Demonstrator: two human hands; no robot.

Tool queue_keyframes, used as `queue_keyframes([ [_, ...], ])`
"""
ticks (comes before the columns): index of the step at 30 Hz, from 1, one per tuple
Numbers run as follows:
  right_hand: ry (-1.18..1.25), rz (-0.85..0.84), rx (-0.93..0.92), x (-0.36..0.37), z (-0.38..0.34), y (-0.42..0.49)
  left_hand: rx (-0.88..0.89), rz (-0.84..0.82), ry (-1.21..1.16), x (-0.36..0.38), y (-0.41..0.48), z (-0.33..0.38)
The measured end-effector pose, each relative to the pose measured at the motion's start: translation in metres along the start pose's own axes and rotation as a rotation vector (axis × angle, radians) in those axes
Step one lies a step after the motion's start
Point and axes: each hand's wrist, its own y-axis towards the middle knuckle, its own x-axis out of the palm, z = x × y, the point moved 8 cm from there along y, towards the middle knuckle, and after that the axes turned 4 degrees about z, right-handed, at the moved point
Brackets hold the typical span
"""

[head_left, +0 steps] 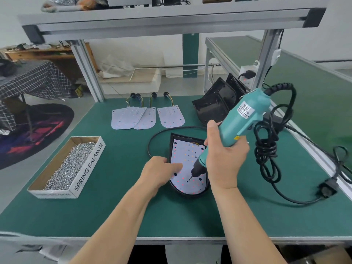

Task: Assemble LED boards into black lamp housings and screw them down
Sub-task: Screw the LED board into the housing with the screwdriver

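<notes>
The left hand (162, 173) presses near-straight fingers on the white rounded LED board (182, 149) to steady it inside the black plastic lamp housing (190, 193) on the green bench mat (114, 206), while the right hand (224, 159), wrapped round the teal electric screwdriver (243, 119), angles the bit onto it

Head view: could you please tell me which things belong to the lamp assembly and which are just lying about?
Job: electric screwdriver, LED board, black housing, screw box, spare boards, spare housings.
Lying about: checked cloth, round rug, wooden desk.

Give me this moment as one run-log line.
step: screwing | right hand: grips screwdriver, bit on LED board | left hand: presses LED board in black housing | loose boards: waiting behind
</notes>
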Motion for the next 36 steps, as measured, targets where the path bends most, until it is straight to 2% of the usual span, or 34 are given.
queue_keyframes([
  [28, -0.027, -0.102, -0.127, 0.017, 0.004, -0.006, 0.032, 0.013, -0.031, 0.002, 0.004, -0.003],
  [36, -0.061, -0.199, -0.118, 0.029, 0.003, -0.010, 0.032, 0.035, -0.021, 0.002, 0.007, -0.005],
])
